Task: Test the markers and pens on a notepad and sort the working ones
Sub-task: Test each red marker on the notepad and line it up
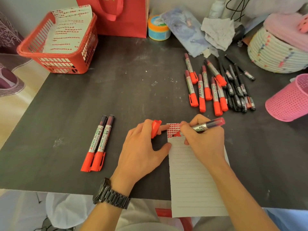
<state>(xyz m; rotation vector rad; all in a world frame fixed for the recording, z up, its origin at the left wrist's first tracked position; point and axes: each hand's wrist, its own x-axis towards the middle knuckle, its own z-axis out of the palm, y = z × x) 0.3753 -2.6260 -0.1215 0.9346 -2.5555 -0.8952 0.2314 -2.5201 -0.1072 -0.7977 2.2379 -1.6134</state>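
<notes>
Head view, lower centre: right hand (203, 142) grips an uncapped marker (207, 126), tip on red test marks atop the notepad (191, 177). Left hand (141, 149) steadies the page, apparently pinching the cap (155, 129). Testing is in hand; next it likely needs recapping and sorting beside the two markers (98, 144) at left.

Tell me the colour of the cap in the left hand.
Bright orange-red; the cap held in the left hand shows best in the head view.
</notes>
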